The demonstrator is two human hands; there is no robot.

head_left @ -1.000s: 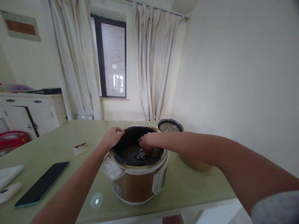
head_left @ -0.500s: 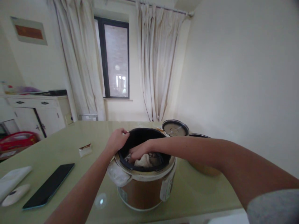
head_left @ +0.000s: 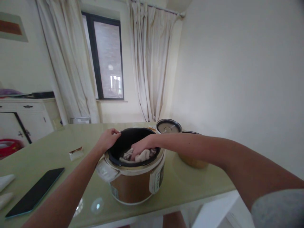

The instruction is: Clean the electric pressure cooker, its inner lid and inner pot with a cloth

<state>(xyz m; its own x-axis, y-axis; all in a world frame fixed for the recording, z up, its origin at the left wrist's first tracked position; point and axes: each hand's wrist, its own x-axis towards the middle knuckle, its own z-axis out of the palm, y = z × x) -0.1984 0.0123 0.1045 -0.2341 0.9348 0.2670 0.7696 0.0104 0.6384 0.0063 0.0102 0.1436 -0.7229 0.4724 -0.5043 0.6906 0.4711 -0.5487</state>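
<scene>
An electric pressure cooker with a brown body and a whitish rim stands on the table, its dark inside exposed. My left hand grips the cooker's far-left rim, the thumb and fingers closed over the edge. Inside the pot, my right hand presses on a crumpled pale cloth with darker patches. Its fingertips are partly hidden in the folds. My right forearm crosses over the cooker's right rim.
Behind the cooker lies a round lid. A yellowish-brown pot sits to the right, partly behind my forearm. On the left are a dark phone or tablet, a small white packet and white objects at the table's edge.
The view has turned right, so everything sits further left. My right hand and the cloth have shifted slightly within the pot. My left hand stays on the rim.
</scene>
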